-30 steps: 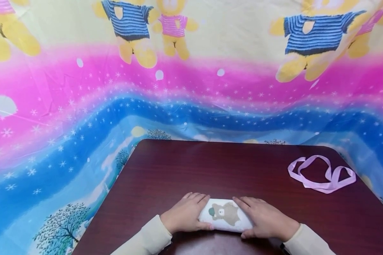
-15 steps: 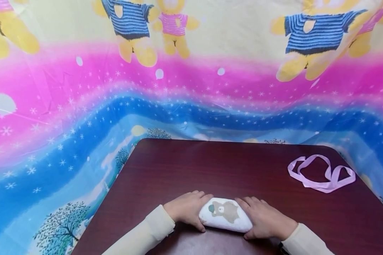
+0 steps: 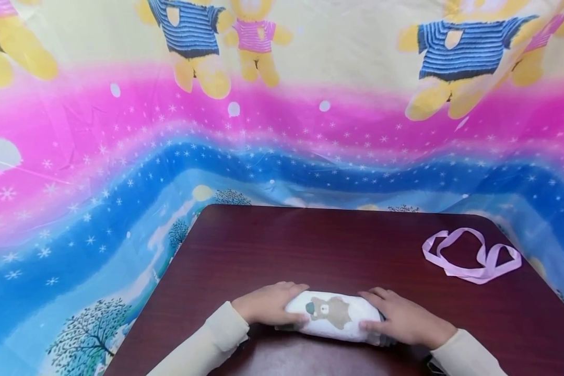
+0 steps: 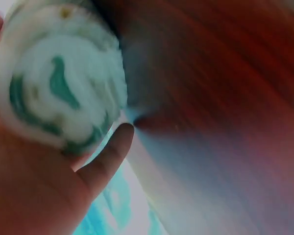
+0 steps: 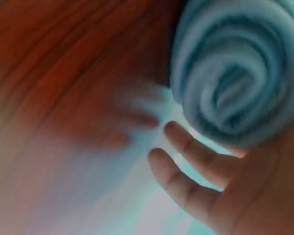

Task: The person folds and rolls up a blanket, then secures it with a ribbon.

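A rolled towel, white with a printed brown bear, lies lengthwise across the near part of the table. My left hand holds its left end, thumb on the near side and fingers over the far side. At the other end my right hand grips it in much the same way. The left wrist view shows the towel's coiled end, white and green, against the left hand. In the right wrist view a bluish spiral end sits by the right hand.
A loosely looped pink ribbon lies at the table's far right. The dark red-brown table has rounded far corners. Behind it hangs a printed curtain with bears and snowflakes.
Both hands have shifted outward along the towel, the left to the left and the right to the right. More of the towel's length shows, and both thumbs now lie on its front.
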A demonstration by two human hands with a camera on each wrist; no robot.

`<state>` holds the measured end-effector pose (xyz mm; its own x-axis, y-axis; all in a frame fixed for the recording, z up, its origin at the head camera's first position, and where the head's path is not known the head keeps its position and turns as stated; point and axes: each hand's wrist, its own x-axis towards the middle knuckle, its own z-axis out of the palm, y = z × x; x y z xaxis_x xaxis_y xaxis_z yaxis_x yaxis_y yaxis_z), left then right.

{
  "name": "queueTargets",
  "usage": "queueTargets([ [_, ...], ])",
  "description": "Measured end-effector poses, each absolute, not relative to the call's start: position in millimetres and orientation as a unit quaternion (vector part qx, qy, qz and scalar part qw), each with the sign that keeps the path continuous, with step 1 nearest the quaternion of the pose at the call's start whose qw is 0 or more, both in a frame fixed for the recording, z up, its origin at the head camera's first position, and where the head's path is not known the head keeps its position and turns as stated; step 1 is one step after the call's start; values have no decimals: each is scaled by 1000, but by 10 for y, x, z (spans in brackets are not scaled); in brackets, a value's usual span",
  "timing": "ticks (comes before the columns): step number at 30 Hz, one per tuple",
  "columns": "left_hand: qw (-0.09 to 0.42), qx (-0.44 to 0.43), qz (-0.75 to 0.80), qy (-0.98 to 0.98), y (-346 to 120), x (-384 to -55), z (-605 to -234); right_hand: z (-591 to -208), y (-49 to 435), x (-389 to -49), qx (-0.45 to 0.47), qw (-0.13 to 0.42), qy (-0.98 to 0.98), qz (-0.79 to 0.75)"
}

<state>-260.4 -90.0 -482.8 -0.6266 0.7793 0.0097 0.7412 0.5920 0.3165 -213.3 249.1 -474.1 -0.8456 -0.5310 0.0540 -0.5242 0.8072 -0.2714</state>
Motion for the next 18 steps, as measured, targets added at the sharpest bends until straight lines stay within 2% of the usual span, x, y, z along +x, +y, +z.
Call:
queueTargets([
  [4,109,404,196,887,-1025,-2694,-4789,-4678,2632,-2114,-234,49,956,-170],
  [10,163,353,269,881,-1111,-2815,-4810,-4600,2705,-2101,-156,174,934,-271],
  [14,176,337,289,878,-1090,-2844,-4844,-4628,2710,-2092,-136,232,882,-387],
  [18,182,329,300,877,-1078,-2841,-4853,-4647,2704,-2109,-130,251,855,-435],
])
